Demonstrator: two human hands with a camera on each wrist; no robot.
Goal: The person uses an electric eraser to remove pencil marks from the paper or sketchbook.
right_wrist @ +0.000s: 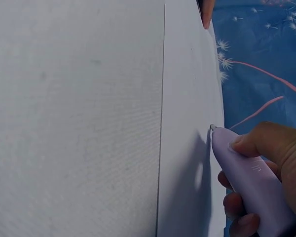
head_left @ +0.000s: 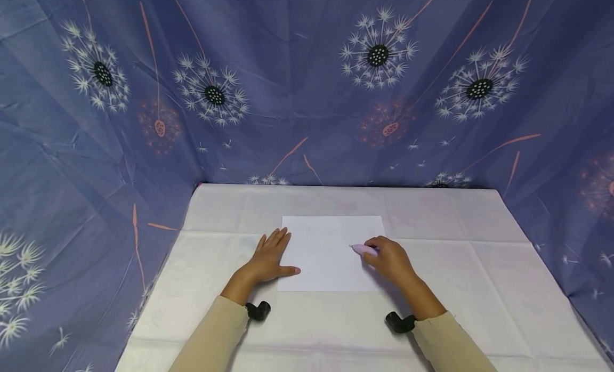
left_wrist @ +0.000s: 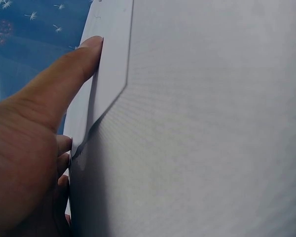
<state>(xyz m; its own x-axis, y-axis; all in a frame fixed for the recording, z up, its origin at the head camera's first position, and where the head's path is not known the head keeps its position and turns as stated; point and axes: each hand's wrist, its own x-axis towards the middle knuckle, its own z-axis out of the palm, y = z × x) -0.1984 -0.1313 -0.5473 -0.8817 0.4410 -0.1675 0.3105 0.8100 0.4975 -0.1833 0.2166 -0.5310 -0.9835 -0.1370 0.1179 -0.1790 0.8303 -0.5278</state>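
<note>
One sheet of smooth white paper (head_left: 321,265), thin and square-cornered, lying flat near the middle of the table (head_left: 431,212), far edge roughly parallel to the table's back edge. Across the sheet's left edge, left hand (head_left: 267,260) resting with straight fingers, thumb spread wide. Over its right edge, right hand (head_left: 390,260) gripping a smooth lilac pen (head_left: 363,250), plump in the body, tapering to a thin tip; aimed left above the sheet, contact hard to tell. White table covering with straight fold creases: a band up to the back edge, wider stretches out to left and right edges. Beyond those edges, blue fabric (head_left: 297,84) printed with white dandelions, walling off back and sides. Beige sleeves (head_left: 211,334) and black wrist fittings (head_left: 259,310) blocking parts of the near side.
</note>
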